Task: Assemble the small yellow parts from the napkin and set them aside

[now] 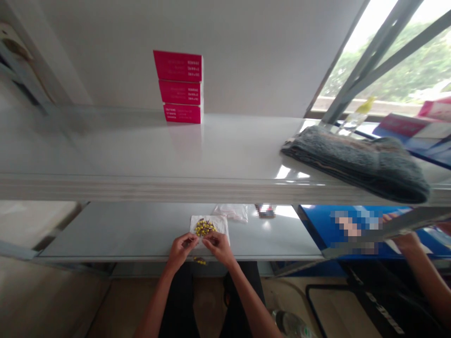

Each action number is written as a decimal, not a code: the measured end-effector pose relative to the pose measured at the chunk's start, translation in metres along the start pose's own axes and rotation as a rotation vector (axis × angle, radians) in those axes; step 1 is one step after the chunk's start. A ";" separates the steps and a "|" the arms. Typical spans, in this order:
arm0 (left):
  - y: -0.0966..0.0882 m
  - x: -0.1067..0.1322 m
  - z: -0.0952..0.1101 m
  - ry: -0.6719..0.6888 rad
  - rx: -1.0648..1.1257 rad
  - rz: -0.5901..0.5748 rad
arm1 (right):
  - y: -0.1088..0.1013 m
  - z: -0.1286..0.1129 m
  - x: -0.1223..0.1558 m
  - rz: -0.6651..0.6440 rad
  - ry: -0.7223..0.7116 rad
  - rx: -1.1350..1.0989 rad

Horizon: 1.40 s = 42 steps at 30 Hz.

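Observation:
A pile of small yellow-and-dark pieces (205, 227), like capsules or beads, lies on a white sheet (223, 225) on the lower shelf. Just in front of it my left hand (184, 247) is closed in a pinch, thumb against fingers. My right hand (217, 244) pinches likewise, its fingertips almost meeting the left ones. Whatever sits between the fingertips is too small to make out. Below my hands, by the shelf's front edge, shows another small yellow-and-dark cluster (199, 261).
Behind the sheet lie a clear plastic bag (232, 212) and a blurred-out small object (266, 211). Overhead, the upper shelf (123, 150) carries stacked pink boxes (181, 92) and a folded grey towel (355, 157). At right, another person's arm (410, 244) reaches over a blue surface (317, 220).

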<state>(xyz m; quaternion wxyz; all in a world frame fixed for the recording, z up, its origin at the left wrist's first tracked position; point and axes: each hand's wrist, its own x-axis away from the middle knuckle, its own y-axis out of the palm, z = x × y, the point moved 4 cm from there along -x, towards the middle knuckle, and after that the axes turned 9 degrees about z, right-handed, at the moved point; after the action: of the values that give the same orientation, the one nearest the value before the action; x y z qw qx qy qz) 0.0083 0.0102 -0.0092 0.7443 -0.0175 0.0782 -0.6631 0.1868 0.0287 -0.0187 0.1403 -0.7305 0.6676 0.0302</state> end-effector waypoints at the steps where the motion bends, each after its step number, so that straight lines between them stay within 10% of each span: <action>1: 0.000 0.000 0.000 0.004 -0.008 -0.008 | 0.000 0.000 0.000 -0.011 -0.002 0.014; 42: 0.005 0.005 0.003 0.014 -0.109 -0.013 | -0.002 -0.015 0.002 -0.064 -0.025 0.028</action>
<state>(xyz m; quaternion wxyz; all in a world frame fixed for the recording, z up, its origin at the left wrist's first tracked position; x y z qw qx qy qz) 0.0138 0.0054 -0.0072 0.7374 -0.0540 0.1192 -0.6626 0.1867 0.0228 -0.0047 0.1596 -0.7491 0.6425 0.0256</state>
